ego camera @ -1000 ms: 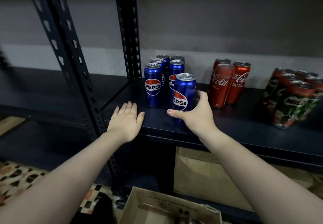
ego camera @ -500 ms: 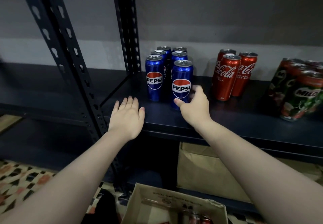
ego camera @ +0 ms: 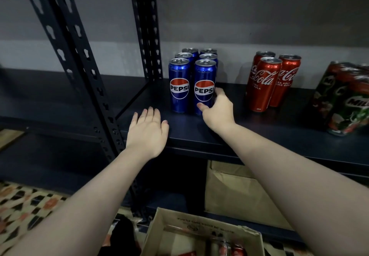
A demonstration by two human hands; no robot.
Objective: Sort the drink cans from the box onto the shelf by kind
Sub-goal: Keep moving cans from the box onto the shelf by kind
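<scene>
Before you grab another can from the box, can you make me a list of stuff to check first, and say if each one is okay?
1. Front right Pepsi can upright, in line with its neighbour: ok.
2. Right hand off that can: not ok, thumb and fingers wrap it.
3. Left hand free: ok, flat on the shelf.
4. Coca-Cola cans apart from Pepsi: ok.
5. Cans left in the box: ok, red ones show.

1. Pepsi cans [ego camera: 192, 80], at the right hand's [ego camera: 217, 110] fingertips: blue, red-white-blue logo.
2. Coke cans [ego camera: 271, 80], right of that hand: red, white script.
3. Milo cans [ego camera: 345, 100], farther right: green.
4. Shelf [ego camera: 259, 136]: dark blue.
</scene>
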